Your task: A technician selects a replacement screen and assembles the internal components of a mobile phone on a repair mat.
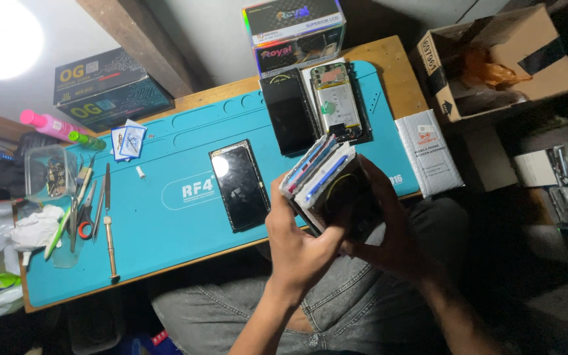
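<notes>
Together, both hands hold a stack of flat phone-screen packs [320, 181] above the person's lap, just off the near edge of the workbench. From below and the left side, the left hand [300, 246] clasps the stack, thumb pressed on its near face, while the right hand [389, 230] wraps around the back, fingers closed against the dark rear pack. The stack is tilted, its upper end fanned slightly apart (white, blue and red edges show). Just beyond it on the blue work mat [165, 217] lies a dark phone [239, 185], screen up. Farther back sit a black screen panel [288, 112] and an opened phone body [338, 102], side by side. A white padded pouch [428, 152] rests at the mat's right end. Screwdrivers, tweezers and scissors [90, 207] lie near the left end of the mat.
</notes>
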